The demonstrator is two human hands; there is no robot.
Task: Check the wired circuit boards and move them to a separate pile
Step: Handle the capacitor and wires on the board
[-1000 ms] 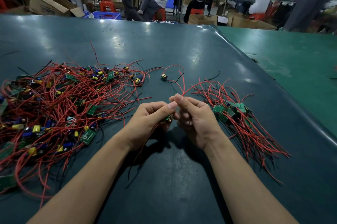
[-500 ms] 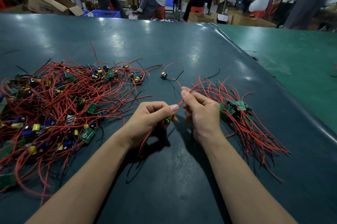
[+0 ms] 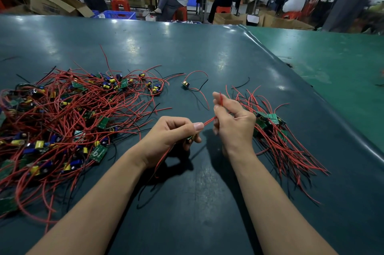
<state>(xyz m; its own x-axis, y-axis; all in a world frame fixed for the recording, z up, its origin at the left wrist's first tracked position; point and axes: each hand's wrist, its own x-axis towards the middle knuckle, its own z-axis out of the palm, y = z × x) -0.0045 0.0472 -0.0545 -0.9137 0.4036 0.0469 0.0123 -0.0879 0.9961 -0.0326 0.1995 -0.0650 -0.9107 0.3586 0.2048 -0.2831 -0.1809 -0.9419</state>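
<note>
One small circuit board (image 3: 190, 138) is gripped in the left hand (image 3: 172, 136), while its red wire (image 3: 209, 121) is pinched and drawn taut by the right hand (image 3: 232, 123). A modest checked pile (image 3: 274, 130) is seen right; the large unchecked heap (image 3: 62, 113) remains left, so most is judged undone.

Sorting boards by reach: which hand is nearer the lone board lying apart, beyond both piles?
Right. The right hand sits just below-right of the lone board; the left hand is farther below it.
</note>
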